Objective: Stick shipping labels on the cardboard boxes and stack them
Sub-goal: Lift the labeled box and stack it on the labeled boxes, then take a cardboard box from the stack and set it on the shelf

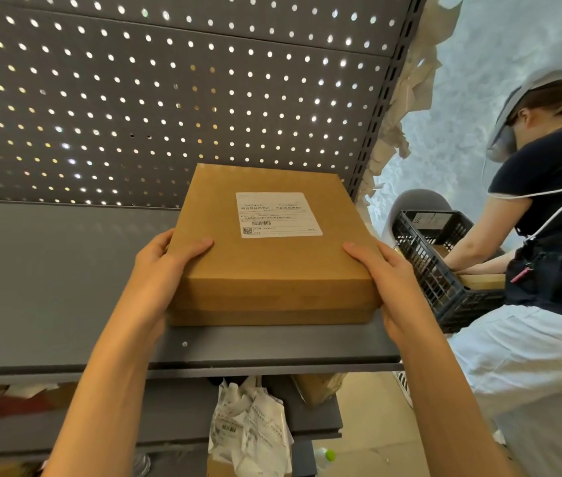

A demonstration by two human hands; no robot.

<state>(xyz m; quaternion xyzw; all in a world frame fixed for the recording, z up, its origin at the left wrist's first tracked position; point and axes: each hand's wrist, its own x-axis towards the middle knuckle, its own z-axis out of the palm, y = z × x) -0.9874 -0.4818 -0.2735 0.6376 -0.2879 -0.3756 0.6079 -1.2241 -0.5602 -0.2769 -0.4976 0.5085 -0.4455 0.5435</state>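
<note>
A flat brown cardboard box lies on top of a second, similar box on a grey metal shelf. A white shipping label with a barcode and a QR code is stuck on its top face. My left hand grips the top box's left side, thumb lying on top. My right hand grips its right side the same way. Only the front edge of the lower box shows.
A grey pegboard panel backs the shelf. To the right, another person bends over a black plastic crate. Crumpled label backing papers and a green-capped bottle lie on lower shelves.
</note>
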